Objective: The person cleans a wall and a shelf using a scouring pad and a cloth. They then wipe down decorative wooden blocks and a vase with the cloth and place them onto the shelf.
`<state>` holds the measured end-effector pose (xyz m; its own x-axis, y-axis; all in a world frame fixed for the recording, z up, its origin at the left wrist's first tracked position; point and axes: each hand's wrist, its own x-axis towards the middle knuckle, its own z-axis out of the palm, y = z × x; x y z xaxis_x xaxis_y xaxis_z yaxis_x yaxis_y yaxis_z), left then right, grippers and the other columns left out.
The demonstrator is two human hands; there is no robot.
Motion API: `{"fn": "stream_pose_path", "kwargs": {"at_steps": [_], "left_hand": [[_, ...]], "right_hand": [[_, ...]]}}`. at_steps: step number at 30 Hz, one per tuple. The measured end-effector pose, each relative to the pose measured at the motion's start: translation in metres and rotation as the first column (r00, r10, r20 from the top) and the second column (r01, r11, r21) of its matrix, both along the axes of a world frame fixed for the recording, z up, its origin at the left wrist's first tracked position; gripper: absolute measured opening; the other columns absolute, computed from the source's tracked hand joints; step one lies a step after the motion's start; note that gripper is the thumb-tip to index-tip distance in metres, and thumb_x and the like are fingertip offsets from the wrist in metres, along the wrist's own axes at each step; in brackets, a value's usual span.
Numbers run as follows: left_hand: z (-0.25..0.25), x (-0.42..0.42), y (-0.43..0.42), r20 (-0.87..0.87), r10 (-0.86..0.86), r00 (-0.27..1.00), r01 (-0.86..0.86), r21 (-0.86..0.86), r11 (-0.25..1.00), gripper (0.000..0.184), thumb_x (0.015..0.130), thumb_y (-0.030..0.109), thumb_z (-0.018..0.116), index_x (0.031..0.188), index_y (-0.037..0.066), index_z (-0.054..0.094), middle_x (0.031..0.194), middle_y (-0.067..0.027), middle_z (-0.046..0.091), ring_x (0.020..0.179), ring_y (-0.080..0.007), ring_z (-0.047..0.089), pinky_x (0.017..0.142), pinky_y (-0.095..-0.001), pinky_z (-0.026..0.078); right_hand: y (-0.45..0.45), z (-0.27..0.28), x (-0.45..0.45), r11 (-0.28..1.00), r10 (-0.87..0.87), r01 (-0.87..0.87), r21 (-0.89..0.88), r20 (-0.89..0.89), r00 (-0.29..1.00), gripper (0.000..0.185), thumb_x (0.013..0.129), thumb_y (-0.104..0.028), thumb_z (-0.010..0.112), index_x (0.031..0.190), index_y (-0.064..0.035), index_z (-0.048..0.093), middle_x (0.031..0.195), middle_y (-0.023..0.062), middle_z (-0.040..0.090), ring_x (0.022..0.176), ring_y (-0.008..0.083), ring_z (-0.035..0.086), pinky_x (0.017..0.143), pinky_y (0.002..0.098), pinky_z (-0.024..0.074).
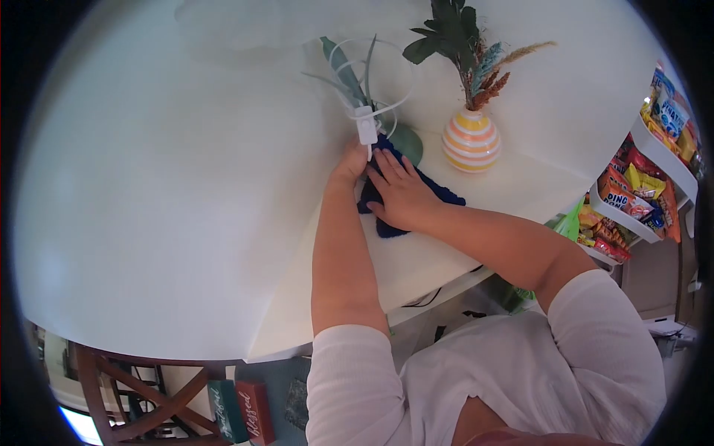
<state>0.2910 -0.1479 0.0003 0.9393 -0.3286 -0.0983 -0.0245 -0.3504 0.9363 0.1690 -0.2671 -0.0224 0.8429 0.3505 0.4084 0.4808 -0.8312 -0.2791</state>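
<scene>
A dark navy cloth [439, 191] lies bunched on the white shelf top, against a green rounded pot or base [406, 145]. My right hand [404, 195] rests flat on the cloth with its fingers stretched out. My left hand [349, 161] is at the cloth's far left side, close to the wall; its fingers are mostly hidden, so what they grip does not show. Just above it is a white box-shaped adapter [366, 126] with a looped white cable. Behind the adapter rise long green plant leaves [344, 68].
A striped round vase [471, 141] with dried stems stands to the right of the cloth. White tiered bins [664, 160] of snack packets are at far right. A wooden chair [160, 401] and red block sign [255, 411] are at lower left. A black cord [425, 301] hangs by the shelf's front edge.
</scene>
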Motion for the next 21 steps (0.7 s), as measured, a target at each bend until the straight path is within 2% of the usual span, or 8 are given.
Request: {"fn": "stream_pose_path", "kwargs": {"at_steps": [3, 6, 7, 9, 13, 16, 19, 21], "left_hand": [[-0.01, 0.011, 0.003, 0.117, -0.034, 0.993, 0.024, 0.081, 0.996, 0.08, 0.079, 0.067, 0.051, 0.136, 0.011, 0.047, 0.134, -0.0113, 0.049, 0.122, -0.0258, 0.044, 0.103, -0.0406, 0.031], [-0.03, 0.037, 0.007, 0.164, -0.022, 0.986, 0.001, 0.125, 0.992, 0.08, 0.078, 0.065, 0.052, 0.135, 0.009, 0.047, 0.133, -0.0118, 0.049, 0.121, -0.0262, 0.044, 0.103, -0.0396, 0.031], [-0.034, 0.043, 0.009, 0.165, -0.01, 0.986, -0.013, 0.134, 0.991, 0.08, 0.078, 0.064, 0.052, 0.135, 0.008, 0.047, 0.133, -0.0121, 0.049, 0.121, -0.0262, 0.044, 0.103, -0.0393, 0.03], [-0.006, 0.014, 0.004, 0.108, 0.009, 0.994, -0.023, 0.124, 0.992, 0.077, 0.078, 0.06, 0.052, 0.134, 0.007, 0.047, 0.133, -0.013, 0.048, 0.122, -0.0267, 0.042, 0.103, -0.0397, 0.029], [0.026, -0.023, -0.005, -0.058, 0.091, 0.994, -0.09, 0.02, 0.996, 0.074, 0.077, 0.054, 0.05, 0.134, 0.007, 0.046, 0.135, -0.014, 0.045, 0.124, -0.0276, 0.039, 0.104, -0.0405, 0.027], [0.025, -0.016, -0.001, -0.007, 0.073, 0.997, -0.073, 0.033, 0.997, 0.059, 0.083, 0.042, 0.045, 0.13, 0.007, 0.049, 0.129, -0.0141, 0.051, 0.12, -0.0275, 0.044, 0.1, -0.0372, 0.033], [0.021, -0.012, 0.008, 0.1, 0.12, 0.988, -0.108, -0.117, 0.987, 0.055, 0.085, 0.037, 0.044, 0.131, 0.007, 0.048, 0.131, -0.0153, 0.05, 0.122, -0.0292, 0.043, 0.102, -0.0363, 0.032], [0.01, -0.003, 0.022, 0.228, 0.114, 0.967, -0.078, -0.163, 0.984, 0.054, 0.087, 0.035, 0.044, 0.132, 0.007, 0.047, 0.138, -0.0162, 0.043, 0.13, -0.0296, 0.036, 0.107, -0.0383, 0.027]], "right_hand": [[-0.014, 0.003, -0.017, 0.999, 0.035, -0.034, -0.018, 0.006, 0.999, 0.065, 0.087, -0.034, 0.058, 0.136, 0.0028, 0.037, 0.147, 0.0257, 0.021, 0.137, 0.0402, 0.023, 0.112, 0.0478, 0.0216], [-0.022, 0.016, -0.039, 0.996, 0.078, -0.07, 0.058, -0.153, 0.985, 0.064, 0.087, -0.035, 0.058, 0.134, 0.0038, 0.04, 0.145, 0.0256, 0.025, 0.134, 0.0389, 0.029, 0.11, 0.0471, 0.0254], [-0.023, 0.012, -0.038, 0.999, 0.05, -0.048, 0.024, -0.094, 0.994, 0.064, 0.087, -0.035, 0.058, 0.135, 0.0035, 0.04, 0.145, 0.025, 0.027, 0.135, 0.038, 0.029, 0.11, 0.0471, 0.0248], [-0.02, -0.001, -0.03, 0.999, 0.003, -0.002, -0.038, 0.028, 1.0, 0.064, 0.087, -0.037, 0.057, 0.135, 0.0029, 0.04, 0.144, 0.0237, 0.029, 0.135, 0.0362, 0.029, 0.111, 0.0472, 0.0234], [-0.007, -0.007, -0.009, 0.996, 0.021, -0.011, -0.093, 0.108, 0.994, 0.061, 0.087, -0.036, 0.055, 0.134, 0.0016, 0.042, 0.143, 0.0208, 0.034, 0.135, 0.0325, 0.029, 0.112, 0.0467, 0.0187], [0.012, -0.001, 0.016, 0.997, 0.007, 0.0, -0.083, 0.089, 0.996, 0.059, 0.087, -0.034, 0.054, 0.132, 0.0021, 0.044, 0.141, 0.0195, 0.038, 0.135, 0.0307, 0.029, 0.113, 0.0459, 0.0158], [0.03, 0.009, 0.034, 0.995, -0.031, 0.035, -0.088, 0.05, 0.998, 0.057, 0.086, -0.032, 0.054, 0.131, 0.0014, 0.045, 0.139, 0.0188, 0.04, 0.135, 0.0311, 0.029, 0.113, 0.0463, 0.0146], [0.039, 0.01, 0.044, 0.991, -0.047, 0.054, -0.119, 0.065, 0.997, 0.057, 0.085, -0.031, 0.055, 0.131, 0.0011, 0.045, 0.139, 0.018, 0.041, 0.135, 0.0315, 0.028, 0.113, 0.048, 0.0139]]}}
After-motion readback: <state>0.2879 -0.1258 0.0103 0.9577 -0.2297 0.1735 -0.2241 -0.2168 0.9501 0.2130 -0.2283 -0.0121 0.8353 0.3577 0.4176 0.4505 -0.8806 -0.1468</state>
